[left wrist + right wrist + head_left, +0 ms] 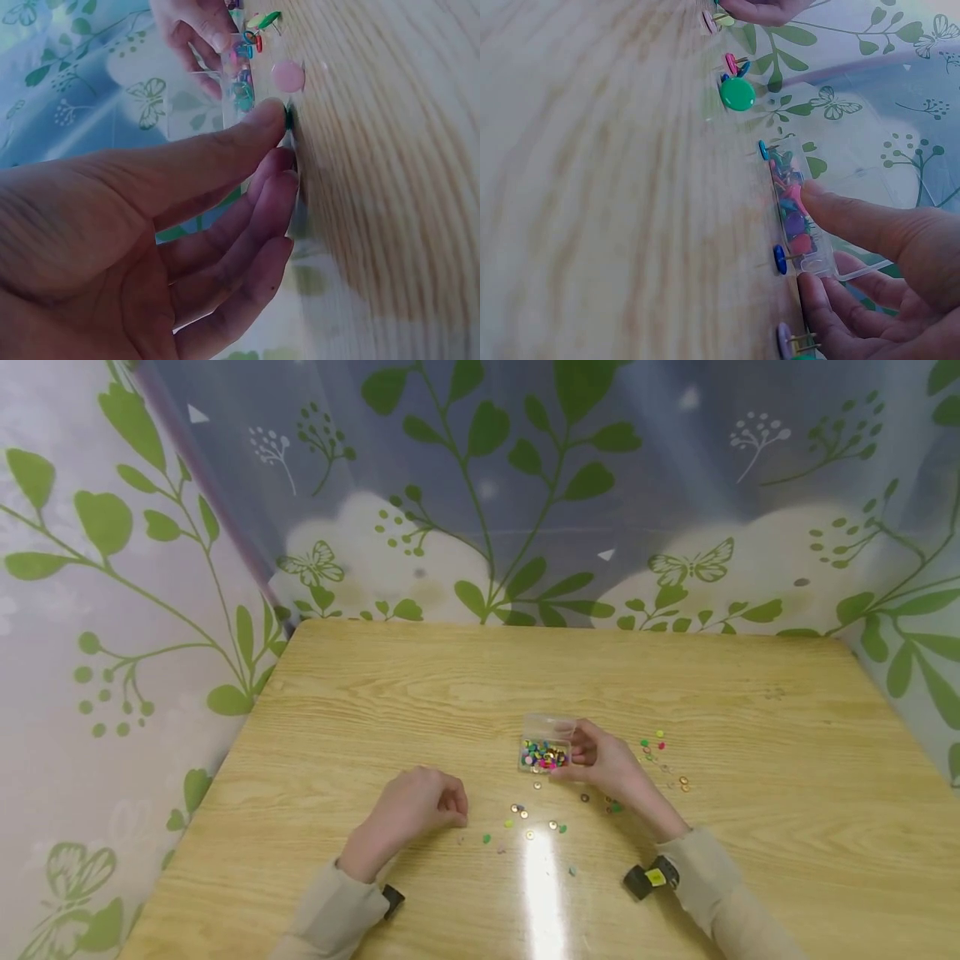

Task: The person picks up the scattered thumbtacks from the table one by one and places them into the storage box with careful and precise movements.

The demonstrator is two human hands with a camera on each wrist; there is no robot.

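Note:
In the head view, my right hand (603, 768) holds a small clear plastic box (522, 767) by its right end. Its hinged lid (545, 724) stands open at the back. Colourful thumbtacks (542, 753) fill the box. In the right wrist view, the thumb presses the box's near edge, with fingers behind and beneath. To the left, my left hand (416, 806) is low over the table. Its thumb and fingertips come together at a green thumbtack (289, 116), partly hidden by the thumb. A pink thumbtack (288, 76) lies just beyond it.
Loose thumbtacks (530, 835) are scattered on the wooden table (360, 693) in front of the box. Several more thumbtacks (684, 784) lie right of my right hand. A leaf-patterned curtain (487, 527) hangs behind the table's far edge.

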